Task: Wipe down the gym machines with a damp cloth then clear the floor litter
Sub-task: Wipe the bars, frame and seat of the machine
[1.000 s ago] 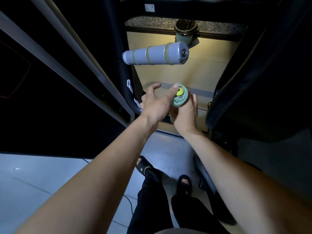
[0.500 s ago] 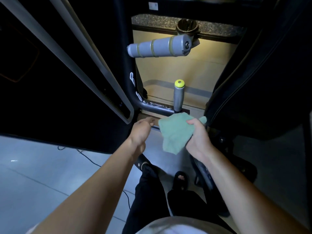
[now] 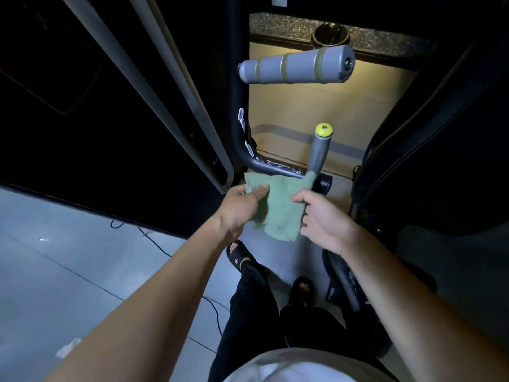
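A green cloth [image 3: 278,205] hangs spread between my two hands, just below the machine's black bent tube [image 3: 264,166]. My left hand [image 3: 242,205] pinches its upper left edge, thumb on top. My right hand [image 3: 322,219] grips its right side with curled fingers. Behind the cloth rises a grey handle with a yellow cap [image 3: 321,147]. Higher up a grey roller pad with yellowish rings [image 3: 294,68] juts out sideways. On the grey floor lie a small white scrap [image 3: 43,239] at far left and a crumpled white piece [image 3: 67,348] at lower left.
A dark machine panel with grey rails [image 3: 154,106] fills the left. A black padded seat [image 3: 429,139] stands on the right. A thin cable [image 3: 154,241] runs over the floor. My feet in black sandals [image 3: 239,256] stand below the cloth.
The cloth came off the yellow-capped handle and was lowered. My left hand has now taken its left edge, so the cloth is spread between both hands.
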